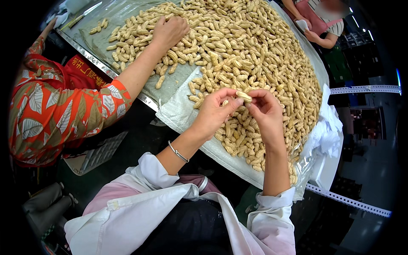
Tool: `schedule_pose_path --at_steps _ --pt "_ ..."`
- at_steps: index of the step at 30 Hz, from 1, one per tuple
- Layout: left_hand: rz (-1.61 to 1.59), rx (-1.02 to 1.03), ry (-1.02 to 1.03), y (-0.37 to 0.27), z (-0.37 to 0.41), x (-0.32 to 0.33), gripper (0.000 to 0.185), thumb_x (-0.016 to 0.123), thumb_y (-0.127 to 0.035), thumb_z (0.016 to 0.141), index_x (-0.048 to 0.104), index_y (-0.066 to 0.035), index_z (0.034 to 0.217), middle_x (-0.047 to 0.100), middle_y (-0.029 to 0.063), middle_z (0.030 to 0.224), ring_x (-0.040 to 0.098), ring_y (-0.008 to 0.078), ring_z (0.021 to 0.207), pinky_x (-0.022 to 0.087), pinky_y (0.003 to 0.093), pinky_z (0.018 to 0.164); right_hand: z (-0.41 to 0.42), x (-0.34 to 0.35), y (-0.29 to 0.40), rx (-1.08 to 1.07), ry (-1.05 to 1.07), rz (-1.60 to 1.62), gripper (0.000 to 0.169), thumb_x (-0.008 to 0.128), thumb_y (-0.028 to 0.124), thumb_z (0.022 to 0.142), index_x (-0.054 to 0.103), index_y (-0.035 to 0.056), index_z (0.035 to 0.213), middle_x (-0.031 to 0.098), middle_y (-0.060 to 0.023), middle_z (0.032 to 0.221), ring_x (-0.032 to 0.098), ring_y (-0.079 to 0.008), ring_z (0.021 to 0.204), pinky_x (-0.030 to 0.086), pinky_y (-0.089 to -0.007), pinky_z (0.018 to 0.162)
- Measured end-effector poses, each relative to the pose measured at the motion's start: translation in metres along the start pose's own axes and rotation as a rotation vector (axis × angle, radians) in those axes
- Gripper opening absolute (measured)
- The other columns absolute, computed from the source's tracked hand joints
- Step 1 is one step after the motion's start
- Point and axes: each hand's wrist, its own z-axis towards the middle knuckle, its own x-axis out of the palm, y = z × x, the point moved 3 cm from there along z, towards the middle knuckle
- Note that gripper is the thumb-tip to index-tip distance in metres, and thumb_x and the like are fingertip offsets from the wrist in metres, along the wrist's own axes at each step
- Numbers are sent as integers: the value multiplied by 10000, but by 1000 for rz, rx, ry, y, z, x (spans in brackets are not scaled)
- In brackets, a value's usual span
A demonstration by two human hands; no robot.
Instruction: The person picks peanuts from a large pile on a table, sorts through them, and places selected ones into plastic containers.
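Note:
A peanut in its shell (244, 96) is pinched between the fingertips of both hands, just above a wide pile of unshelled peanuts (236, 41). My left hand (216, 110) has thumb and forefinger on one end of it. Another pale shell (225, 103) shows within the curl of that hand's fingers. My right hand (266, 110) grips the other end with thumb and fingers. Under the near part of the pile lies a white woven plastic sheet (181, 110).
A co-worker's hand (170, 33) reaches into the pile at the left. A knife (83, 15) lies at the far left of the table. Another person (318, 22) stands at the far right. White crumpled cloth or paper (326, 127) sits on the right edge, near a perforated metal strip (350, 200).

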Motion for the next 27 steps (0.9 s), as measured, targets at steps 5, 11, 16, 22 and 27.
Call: schedule_pose_path --at_steps 5,11,16,22,27 --pt "-249 -71 66 0 0 -17 177 585 -174 1005 577 -52 1133 547 -20 764 436 23 544 294 175 450 8 3 2 -35 9 -271 224 669 15 866 693 20 1089 646 -19 946 551 -86 794 468 -234 722" --pt "-379 -89 52 0 6 -23 197 424 -217 1034 534 -55 1035 601 88 854 476 102 527 283 199 412 61 -19 -4 -193 -166 -608 148 684 52 877 719 27 1018 676 -76 987 614 -172 842 497 -301 769" --pt "-294 -116 -20 2 8 -23 172 549 -242 1016 537 -81 954 612 55 827 501 78 527 284 181 411 76 4 -11 -442 -86 -1059 187 728 69 824 695 57 1008 650 -101 1047 581 -268 1026 469 -381 882" --pt "-172 -106 -54 -3 8 -22 109 636 -164 981 612 -72 1035 603 8 799 500 45 548 356 159 455 57 -6 -19 2 -102 -140 193 630 158 979 652 19 1111 647 -54 851 573 -137 719 482 -269 678" --pt "-134 -52 41 -1 12 -14 273 618 -158 991 610 -56 1244 590 2 840 492 37 583 355 160 475 22 -1 -3 139 -10 108 242 563 194 1029 603 8 1179 617 -15 781 541 -78 669 440 -211 605"
